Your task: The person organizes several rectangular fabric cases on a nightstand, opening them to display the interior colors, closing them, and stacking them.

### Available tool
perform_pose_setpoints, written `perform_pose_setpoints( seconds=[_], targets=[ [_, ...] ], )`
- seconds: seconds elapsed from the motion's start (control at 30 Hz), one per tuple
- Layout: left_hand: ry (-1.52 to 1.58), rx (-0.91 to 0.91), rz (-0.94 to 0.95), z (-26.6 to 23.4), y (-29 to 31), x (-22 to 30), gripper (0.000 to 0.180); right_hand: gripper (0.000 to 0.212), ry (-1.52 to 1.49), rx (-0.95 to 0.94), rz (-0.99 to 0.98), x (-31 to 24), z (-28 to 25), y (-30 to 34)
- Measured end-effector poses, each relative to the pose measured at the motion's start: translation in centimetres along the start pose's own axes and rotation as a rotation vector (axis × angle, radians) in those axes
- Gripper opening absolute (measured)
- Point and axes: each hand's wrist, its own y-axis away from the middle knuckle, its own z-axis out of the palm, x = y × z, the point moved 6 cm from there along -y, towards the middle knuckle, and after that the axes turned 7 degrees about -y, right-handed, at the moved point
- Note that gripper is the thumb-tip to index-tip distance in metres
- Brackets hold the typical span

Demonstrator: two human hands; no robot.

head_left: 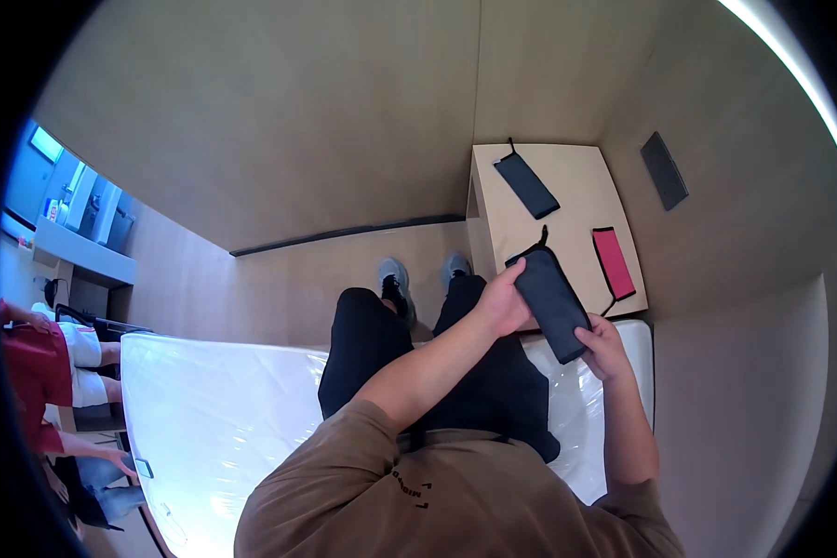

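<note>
Between my hands is a dark grey zippered pouch (pixel 553 302) with a black strap loop at its upper end, held tilted above my lap. My left hand (pixel 506 299) grips its upper left side, thumb on top. At the lower right end, my right hand (pixel 604 347) pinches the edge, thumb on the face. Beyond them, on the light wooden cabinet (pixel 567 167), lie a second dark grey pouch (pixel 527 185) with a strap and a pink-red pouch (pixel 613 263) with black edging and a strap.
I sit on a plastic-covered white mattress (pixel 223 400). Wooden panels (pixel 344 112) rise ahead, and a dark wall plate (pixel 665 171) is at the right. At far left stands a person in a red top (pixel 46 372) and white shorts, near a counter (pixel 88 256).
</note>
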Motion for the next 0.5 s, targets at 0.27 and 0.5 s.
perform_pose_setpoints(
  seconds=[0.27, 0.5],
  targets=[
    [-0.248, 0.198, 0.082, -3.8, -1.2, 0.7, 0.028, 0.015, -0.062, 0.256, 0.044, -0.3, -2.1, -0.1],
    [-0.126, 0.063, -0.172, -5.2, -1.8, -0.3, 0.037, 0.026, -0.378, 0.223, 0.039, -3.7, 0.7, -1.1]
  ],
)
